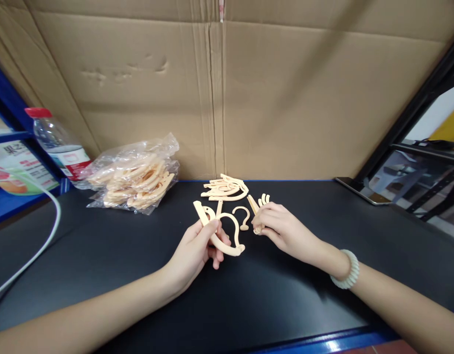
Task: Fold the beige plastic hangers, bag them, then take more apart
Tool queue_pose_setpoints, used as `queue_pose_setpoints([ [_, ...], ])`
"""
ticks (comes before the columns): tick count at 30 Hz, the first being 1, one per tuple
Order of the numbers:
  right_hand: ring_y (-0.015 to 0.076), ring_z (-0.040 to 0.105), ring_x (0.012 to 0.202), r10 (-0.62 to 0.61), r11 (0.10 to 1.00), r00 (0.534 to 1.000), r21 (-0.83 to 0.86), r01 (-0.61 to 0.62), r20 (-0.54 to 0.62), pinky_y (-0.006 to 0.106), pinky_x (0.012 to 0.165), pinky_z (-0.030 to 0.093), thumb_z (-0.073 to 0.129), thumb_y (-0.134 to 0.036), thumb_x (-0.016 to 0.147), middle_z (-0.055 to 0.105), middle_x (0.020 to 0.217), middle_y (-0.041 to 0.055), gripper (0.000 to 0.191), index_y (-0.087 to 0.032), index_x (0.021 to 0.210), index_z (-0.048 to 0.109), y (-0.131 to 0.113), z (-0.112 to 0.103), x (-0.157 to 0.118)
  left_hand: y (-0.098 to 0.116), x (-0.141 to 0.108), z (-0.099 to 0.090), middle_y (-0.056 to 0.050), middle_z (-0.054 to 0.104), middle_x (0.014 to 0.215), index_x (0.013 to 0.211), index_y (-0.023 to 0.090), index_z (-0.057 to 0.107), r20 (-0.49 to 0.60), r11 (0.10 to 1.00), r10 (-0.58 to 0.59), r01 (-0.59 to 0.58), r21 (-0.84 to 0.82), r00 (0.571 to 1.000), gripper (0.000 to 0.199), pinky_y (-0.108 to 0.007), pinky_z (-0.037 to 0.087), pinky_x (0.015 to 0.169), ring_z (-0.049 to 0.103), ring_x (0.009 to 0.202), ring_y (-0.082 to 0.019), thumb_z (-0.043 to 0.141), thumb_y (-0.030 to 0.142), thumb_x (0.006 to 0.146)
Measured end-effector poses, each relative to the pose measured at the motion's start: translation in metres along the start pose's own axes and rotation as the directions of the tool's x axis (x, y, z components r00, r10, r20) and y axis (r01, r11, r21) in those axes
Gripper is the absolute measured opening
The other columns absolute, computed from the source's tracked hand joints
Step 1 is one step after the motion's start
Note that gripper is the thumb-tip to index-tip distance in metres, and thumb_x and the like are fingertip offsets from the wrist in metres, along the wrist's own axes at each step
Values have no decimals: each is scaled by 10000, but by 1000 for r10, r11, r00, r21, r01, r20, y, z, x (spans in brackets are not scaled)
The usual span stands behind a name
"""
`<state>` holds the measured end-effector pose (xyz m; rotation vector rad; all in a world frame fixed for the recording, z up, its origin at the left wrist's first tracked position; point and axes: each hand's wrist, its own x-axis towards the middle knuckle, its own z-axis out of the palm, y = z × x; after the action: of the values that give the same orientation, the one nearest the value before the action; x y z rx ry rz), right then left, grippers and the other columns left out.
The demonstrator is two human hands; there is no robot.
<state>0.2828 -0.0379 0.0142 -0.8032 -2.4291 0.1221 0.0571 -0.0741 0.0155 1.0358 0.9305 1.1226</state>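
Observation:
My left hand (200, 243) is closed on beige plastic hanger parts (232, 250): a curved arm and a straight-ended piece, with the thumb pressed on top. To the right, my right hand (274, 223) has its fingers pinched together at a small beige piece (257, 229), mostly covered by the fingertips. Beige strips (253, 204) and curved hook ends (264, 199) show just behind those fingers. A loose hanger hook (242, 216) lies on the table between the hands. Beyond them is a loose pile of beige hanger arms (227, 189).
A clear plastic bag of beige hanger parts (138, 179) sits at the back left. Behind it stands a red-capped bottle (60, 142). A white cable (51, 236) curves along the left. Cardboard (286, 98) walls the back of the black table (286, 305); a dark flat device (361, 191) lies back right.

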Motion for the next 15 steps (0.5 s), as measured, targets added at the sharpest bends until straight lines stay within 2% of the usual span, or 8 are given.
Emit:
queue_pose_setpoints([
  [9,170,575,857,20,994,1000,106,-18,-13,330,818,474,575,-88,897,664,865,37,98,-175,882,616,4,6,0,-1,0,-1,-8,623,613,677,141,539,10,1000,-9,9,1,1000,323,-162,398,329,501,395,-75,637,412,823],
  [15,189,581,889,33,998,999,55,-34,15,356,827,479,634,-125,874,682,871,44,61,-176,905,644,5,5,1,-1,0,0,-3,620,605,671,142,533,6,1000,-7,7,-2,1000,329,-157,387,323,502,392,-75,646,415,815],
])
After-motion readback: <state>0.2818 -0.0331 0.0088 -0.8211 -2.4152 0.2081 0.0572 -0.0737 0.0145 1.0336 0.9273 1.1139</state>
